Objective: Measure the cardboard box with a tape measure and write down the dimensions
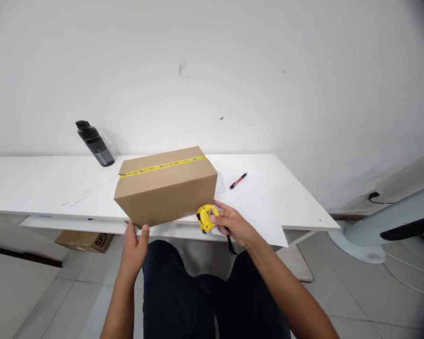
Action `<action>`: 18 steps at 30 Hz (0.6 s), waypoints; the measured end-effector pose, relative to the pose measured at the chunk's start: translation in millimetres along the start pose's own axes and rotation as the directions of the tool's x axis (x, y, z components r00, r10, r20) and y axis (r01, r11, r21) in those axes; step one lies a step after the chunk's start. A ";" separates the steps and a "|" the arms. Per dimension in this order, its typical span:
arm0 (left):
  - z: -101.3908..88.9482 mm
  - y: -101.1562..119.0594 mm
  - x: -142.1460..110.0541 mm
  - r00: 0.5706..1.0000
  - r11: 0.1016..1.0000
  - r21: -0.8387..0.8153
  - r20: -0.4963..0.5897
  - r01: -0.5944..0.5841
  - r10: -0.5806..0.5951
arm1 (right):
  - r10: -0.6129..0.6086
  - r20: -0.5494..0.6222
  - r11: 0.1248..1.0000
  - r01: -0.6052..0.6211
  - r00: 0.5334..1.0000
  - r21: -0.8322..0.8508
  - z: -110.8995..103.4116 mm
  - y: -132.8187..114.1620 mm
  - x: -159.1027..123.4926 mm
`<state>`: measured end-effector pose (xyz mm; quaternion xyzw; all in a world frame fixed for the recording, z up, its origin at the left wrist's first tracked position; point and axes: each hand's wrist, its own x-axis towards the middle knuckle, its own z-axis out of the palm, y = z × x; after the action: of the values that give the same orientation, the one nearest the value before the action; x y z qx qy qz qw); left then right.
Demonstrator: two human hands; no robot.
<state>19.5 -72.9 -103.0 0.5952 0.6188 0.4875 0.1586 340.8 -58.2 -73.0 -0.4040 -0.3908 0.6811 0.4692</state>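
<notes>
A brown cardboard box (166,190) sealed with yellow tape sits on the white table (38,183), near its front edge. My left hand (134,247) grips the box's near lower corner, thumb on its front face. My right hand (231,223) is closed around a yellow tape measure (205,218), held at the box's lower right corner; a black strap hangs below it.
A dark water bottle (95,143) stands by the wall at the back left. A red and black pen (238,181) and sheets of paper (257,207) lie right of the box. Another cardboard box (85,241) rests on the floor under the table. My legs are below.
</notes>
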 end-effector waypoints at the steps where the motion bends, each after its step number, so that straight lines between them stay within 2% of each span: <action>1: 0.7 0.7 2.4 0.997 0.998 -0.044 0.071 0.038 -0.035 | 0.021 0.050 1.000 -0.021 0.999 -0.003 0.1 -1.9 -1.2; 3: -1.6 6.7 3.3 0.992 0.989 -0.104 0.075 0.107 -0.100 | 0.046 0.120 0.999 -0.043 0.992 -0.025 0.8 -10.2 -8.4; 5: -9.7 16.0 1.8 0.987 0.979 -0.125 -0.011 0.160 -0.162 | 0.060 0.169 0.997 -0.051 0.984 -0.053 0.6 -22.8 -20.4; 7: -21.2 26.7 1.3 0.982 0.982 -0.107 -0.099 0.153 -0.163 | 0.071 0.238 0.995 -0.051 0.969 -0.089 -1.3 -36.4 -34.6; 10: -33.7 42.2 7.9 0.979 0.986 -0.109 -0.143 0.129 -0.144 | 0.074 0.337 0.990 -0.030 0.939 -0.135 -4.5 -50.8 -52.9; 13: -32.5 50.0 27.2 0.972 0.986 -0.120 -0.190 0.120 -0.141 | 0.076 0.403 0.988 -0.015 0.912 -0.152 -2.9 -52.9 -61.8; 15: -26.9 47.4 48.1 0.967 0.990 -0.094 -0.223 0.101 -0.120 | 0.092 0.439 0.988 -0.027 0.894 -0.154 2.9 -48.6 -63.1; 16: -24.0 44.2 60.2 0.968 0.994 -0.070 -0.231 0.080 -0.094 | 0.102 0.451 0.988 -0.036 0.887 -0.153 7.1 -45.3 -63.2; 18: -19.2 36.9 83.8 0.985 0.999 0.004 -0.167 -0.045 0.045 | 0.126 0.471 0.987 -0.062 0.873 -0.149 17.0 -37.5 -64.0</action>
<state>5.8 -13.0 -32.5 0.5660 0.6165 0.5390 0.0949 352.2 -112.4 -20.8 -0.2714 -0.5174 0.7552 0.2972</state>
